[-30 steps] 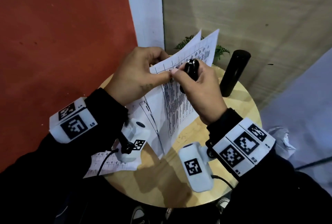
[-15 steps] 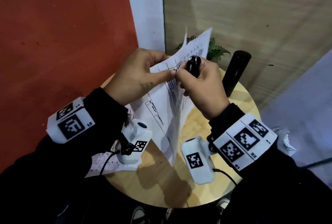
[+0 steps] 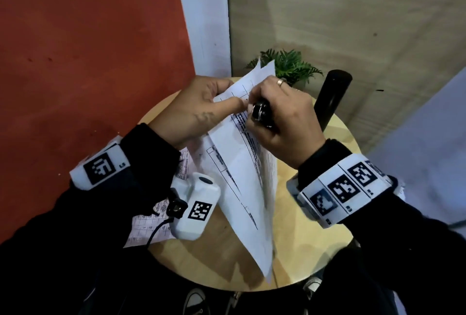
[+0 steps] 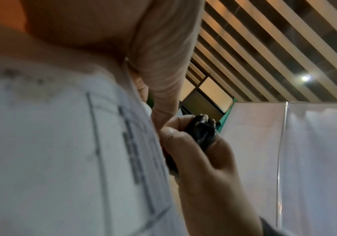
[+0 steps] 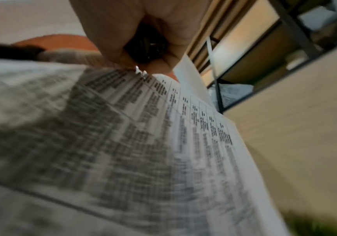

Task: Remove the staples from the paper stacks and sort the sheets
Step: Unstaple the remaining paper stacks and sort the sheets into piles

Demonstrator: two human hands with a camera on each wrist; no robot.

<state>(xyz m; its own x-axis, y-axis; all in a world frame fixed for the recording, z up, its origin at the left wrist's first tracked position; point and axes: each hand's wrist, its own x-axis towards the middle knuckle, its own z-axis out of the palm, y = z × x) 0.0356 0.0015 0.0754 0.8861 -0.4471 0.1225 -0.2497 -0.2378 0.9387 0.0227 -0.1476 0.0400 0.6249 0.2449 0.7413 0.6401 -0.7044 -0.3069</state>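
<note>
A loose printed sheet [image 3: 151, 224] lies on the round desk [image 3: 302, 251]. Above it, the left hand [image 3: 199, 110] pinches the stapled paper stack [image 3: 247, 183] at its top corner, where the right hand [image 3: 285, 117] fingers curl around a black staple remover [image 3: 262, 112]. Behind stand a black cylinder [image 3: 332, 97] and a plant [image 3: 292, 64].

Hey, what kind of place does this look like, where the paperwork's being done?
Probably an office lounge or lobby corner, not a desk: a small round wooden table, a potted plant by a wood-panelled wall, and a slatted ceiling overhead.
</note>
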